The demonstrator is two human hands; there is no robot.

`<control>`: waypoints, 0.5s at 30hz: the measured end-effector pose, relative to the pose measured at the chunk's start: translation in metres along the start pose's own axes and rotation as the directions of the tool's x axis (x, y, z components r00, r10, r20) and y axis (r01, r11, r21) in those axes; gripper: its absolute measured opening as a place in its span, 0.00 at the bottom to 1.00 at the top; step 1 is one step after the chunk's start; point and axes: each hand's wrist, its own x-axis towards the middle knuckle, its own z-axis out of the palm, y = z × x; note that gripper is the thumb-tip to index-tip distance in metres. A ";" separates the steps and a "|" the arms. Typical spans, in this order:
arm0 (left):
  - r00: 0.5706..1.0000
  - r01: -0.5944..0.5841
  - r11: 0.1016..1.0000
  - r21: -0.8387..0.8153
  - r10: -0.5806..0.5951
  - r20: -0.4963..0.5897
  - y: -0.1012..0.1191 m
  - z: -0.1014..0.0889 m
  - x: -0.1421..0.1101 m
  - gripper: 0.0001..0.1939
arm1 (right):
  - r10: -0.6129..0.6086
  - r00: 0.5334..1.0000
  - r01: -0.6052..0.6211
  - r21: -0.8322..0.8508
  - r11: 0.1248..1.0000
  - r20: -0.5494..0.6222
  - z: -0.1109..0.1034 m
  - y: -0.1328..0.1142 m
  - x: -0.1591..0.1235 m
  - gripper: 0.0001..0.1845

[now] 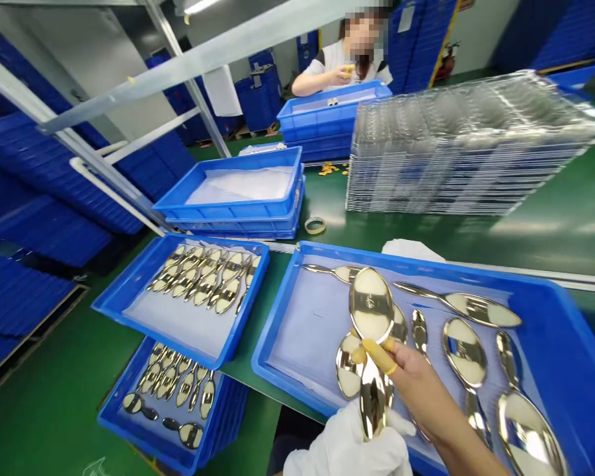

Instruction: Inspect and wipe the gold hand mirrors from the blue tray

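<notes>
"Left hand (347,449) nearest, white-gloved, closed around the handle of a glossy hand-mirror-shaped piece (371,307)?"

"Yes. The right hand (414,377), in yellow finger cots, pinches its neck below the lettered oval."

"Where's the piece?"

"Held above the paper-lined blue tray (565,344), over similar pieces. Beyond, a tape roll (315,226) lies on the green counter (327,198)."
</notes>
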 end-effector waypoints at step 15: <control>0.926 0.246 0.839 0.485 -0.056 -0.374 -0.033 -0.014 -0.032 0.34 | -0.172 0.948 0.208 0.114 0.971 -0.266 0.016 0.103 -0.153 0.27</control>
